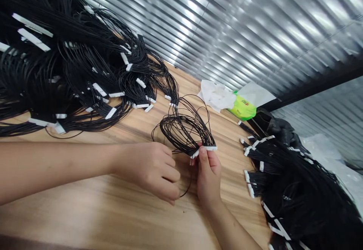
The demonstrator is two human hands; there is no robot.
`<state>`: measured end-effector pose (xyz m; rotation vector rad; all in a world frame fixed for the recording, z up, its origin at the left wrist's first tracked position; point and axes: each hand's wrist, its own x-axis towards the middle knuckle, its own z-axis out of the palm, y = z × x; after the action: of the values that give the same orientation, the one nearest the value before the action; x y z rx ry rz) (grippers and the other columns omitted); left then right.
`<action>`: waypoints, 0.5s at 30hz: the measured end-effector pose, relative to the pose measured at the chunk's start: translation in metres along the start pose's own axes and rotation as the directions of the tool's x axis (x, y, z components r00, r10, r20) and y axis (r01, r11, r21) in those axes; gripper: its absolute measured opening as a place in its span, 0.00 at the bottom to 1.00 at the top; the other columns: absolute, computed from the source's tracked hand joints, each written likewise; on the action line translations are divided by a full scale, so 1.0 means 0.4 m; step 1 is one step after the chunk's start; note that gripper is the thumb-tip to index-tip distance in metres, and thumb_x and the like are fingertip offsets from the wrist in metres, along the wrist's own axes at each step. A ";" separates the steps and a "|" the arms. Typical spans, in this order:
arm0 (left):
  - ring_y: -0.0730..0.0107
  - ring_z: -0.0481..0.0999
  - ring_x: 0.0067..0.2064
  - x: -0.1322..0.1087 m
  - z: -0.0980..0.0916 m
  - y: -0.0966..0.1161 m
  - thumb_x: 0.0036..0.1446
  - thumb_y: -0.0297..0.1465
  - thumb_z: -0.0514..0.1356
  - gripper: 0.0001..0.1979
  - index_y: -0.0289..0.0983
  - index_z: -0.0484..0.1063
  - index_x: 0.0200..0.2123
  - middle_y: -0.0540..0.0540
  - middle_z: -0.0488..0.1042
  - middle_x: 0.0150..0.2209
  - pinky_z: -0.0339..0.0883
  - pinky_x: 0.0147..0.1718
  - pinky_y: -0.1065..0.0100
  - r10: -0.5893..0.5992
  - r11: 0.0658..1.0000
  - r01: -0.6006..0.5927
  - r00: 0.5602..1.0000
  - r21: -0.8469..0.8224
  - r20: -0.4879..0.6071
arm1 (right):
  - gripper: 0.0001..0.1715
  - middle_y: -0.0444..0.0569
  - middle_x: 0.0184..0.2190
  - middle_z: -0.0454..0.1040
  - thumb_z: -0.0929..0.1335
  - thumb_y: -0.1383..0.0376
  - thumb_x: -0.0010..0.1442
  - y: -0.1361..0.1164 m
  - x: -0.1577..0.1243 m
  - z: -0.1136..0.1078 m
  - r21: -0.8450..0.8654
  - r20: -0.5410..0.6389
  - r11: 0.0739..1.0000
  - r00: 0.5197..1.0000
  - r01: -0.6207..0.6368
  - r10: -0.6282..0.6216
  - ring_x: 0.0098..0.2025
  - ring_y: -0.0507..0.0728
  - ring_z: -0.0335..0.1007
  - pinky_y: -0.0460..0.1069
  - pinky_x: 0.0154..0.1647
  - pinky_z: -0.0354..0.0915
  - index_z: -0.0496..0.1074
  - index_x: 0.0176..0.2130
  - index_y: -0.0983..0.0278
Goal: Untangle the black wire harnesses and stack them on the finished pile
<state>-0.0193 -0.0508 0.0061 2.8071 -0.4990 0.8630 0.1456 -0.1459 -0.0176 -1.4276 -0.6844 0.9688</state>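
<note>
Left forearm stretches in low across a wooden tabletop, below a heaped pile of black wire harnesses tipped with white connectors. Its left hand is curled, fingers almost closed, right at the lower strands; whether it pinches a wire, I cannot tell. Mid-table, a looped black wire harness rises from a white connector, which the right hand pinches firmly between thumb and forefinger. Behind it, crumpled white tissue lies against a green bag, beneath a ribbed metal wall. Further right sits a second pile of harnesses, its connectors facing left, with a black plastic bag and white plastic sheeting beyond.
</note>
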 end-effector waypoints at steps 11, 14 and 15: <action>0.76 0.64 0.22 -0.003 -0.003 0.003 0.60 0.42 0.57 0.17 0.39 0.71 0.24 0.54 0.65 0.19 0.53 0.22 0.66 -0.222 0.951 0.260 0.951 0.167 -0.217 | 0.18 0.39 0.20 0.66 0.68 0.51 0.56 0.000 0.001 0.000 -0.049 0.007 0.996 0.997 0.078 -0.078 0.23 0.50 0.61 0.46 0.26 0.61 0.72 0.36 0.63; 0.78 0.64 0.21 0.000 -0.006 -0.010 0.61 0.34 0.58 0.09 0.39 0.74 0.29 0.56 0.66 0.18 0.56 0.24 0.69 -0.218 0.892 0.302 0.939 0.336 -0.265 | 0.18 0.40 0.21 0.67 0.68 0.51 0.56 0.000 -0.001 0.000 -0.050 0.034 0.996 0.997 0.073 -0.071 0.23 0.51 0.62 0.47 0.27 0.63 0.72 0.36 0.63; 0.78 0.65 0.22 0.000 -0.007 -0.015 0.61 0.32 0.58 0.07 0.39 0.75 0.33 0.56 0.67 0.18 0.58 0.25 0.70 -0.213 0.879 0.299 0.943 0.370 -0.256 | 0.18 0.41 0.21 0.68 0.68 0.51 0.56 -0.001 -0.001 0.001 -0.051 0.043 0.996 0.997 0.073 -0.071 0.23 0.51 0.62 0.48 0.27 0.63 0.72 0.36 0.63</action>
<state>-0.0187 -0.0446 0.0079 2.9859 0.1048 1.3067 0.1453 -0.1459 -0.0171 -1.4226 -0.7923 0.9318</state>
